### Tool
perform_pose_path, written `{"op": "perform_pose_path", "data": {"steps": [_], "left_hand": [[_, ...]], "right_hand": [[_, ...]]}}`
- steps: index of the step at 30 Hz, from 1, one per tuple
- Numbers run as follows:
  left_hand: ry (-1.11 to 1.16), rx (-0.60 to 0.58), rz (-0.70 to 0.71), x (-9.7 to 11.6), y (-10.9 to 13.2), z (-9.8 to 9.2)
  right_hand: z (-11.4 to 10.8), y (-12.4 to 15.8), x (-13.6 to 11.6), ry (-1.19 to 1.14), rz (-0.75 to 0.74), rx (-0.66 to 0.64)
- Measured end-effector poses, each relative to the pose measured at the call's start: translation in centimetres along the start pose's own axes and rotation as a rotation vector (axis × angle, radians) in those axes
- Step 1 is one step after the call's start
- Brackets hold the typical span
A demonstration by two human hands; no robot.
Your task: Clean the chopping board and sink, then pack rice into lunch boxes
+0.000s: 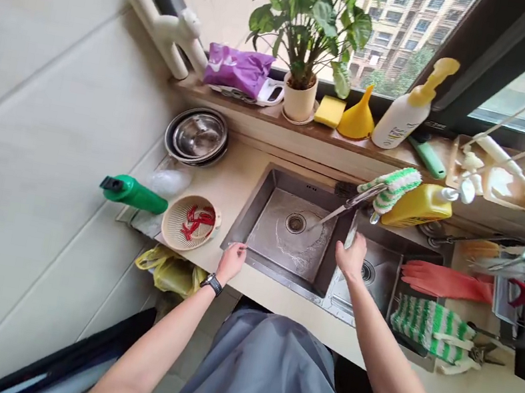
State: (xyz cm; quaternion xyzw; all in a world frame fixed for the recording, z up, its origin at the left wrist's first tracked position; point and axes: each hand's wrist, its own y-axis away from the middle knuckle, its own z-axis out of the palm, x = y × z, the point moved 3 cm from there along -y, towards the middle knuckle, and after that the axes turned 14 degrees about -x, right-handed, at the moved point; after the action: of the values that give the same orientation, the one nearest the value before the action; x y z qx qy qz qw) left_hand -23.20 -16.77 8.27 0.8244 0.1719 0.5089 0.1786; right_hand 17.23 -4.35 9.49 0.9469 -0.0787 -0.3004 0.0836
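The sink [261,204], a steel double basin let into the table [285,299], sat right before the person, and both hands were on it. The left hand [232,260], with a wristwatch [212,282] on its wrist, lay on the front rim of the left basin. Its fingers were loose and bent over the edge, grasping nothing that could be made out. The right hand [351,256] rested on the divider between the two basins with its back to the camera, and whether its fingers held anything could not be told.

The likeliest trouble, as I judged it, was water. The faucet [348,205] ran a thin stream towards the drain [295,222], close to the right hand. A hand pushed into that stream could throw spray over the rim onto the table and the watch. A wet steel rim could also let the left hand slip. The colander [189,224] of red chillies [198,219] stood just beside the left rim, near enough for a splash to reach.

The left basin looked bare and wet, with water rippling round the drain and dull grey walls. Farther back, a green-and-white striped cloth [394,182] hung over the faucet beside a yellow detergent bottle [418,205], with a potted plant [300,98] behind.
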Motion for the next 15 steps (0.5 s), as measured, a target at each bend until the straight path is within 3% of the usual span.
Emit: {"op": "perform_pose_path", "data": {"steps": [4, 8, 10, 15], "left_hand": [[-0.139, 0.13, 0.088, -2.6, 2.6, -1.2], [-0.32, 0.194, 0.104, -4.9, 3.6, -1.4], [-0.466, 0.168, 0.072, -5.7, 3.6, -1.1], [-0.661, 0.047, -0.053, -5.6, 3.1, 0.0]], "right_hand": [[-1.1, -1.8, -1.6, 0.313, -0.168, -0.063], [-0.7, -2.6, -1.9, 0.412, -0.144, -0.186], [-0.7, -2.4, -1.8, 0.445, -0.11, -0.2], [-2.5, -2.0, -2.4, 0.519, -0.128, -0.042]]}}
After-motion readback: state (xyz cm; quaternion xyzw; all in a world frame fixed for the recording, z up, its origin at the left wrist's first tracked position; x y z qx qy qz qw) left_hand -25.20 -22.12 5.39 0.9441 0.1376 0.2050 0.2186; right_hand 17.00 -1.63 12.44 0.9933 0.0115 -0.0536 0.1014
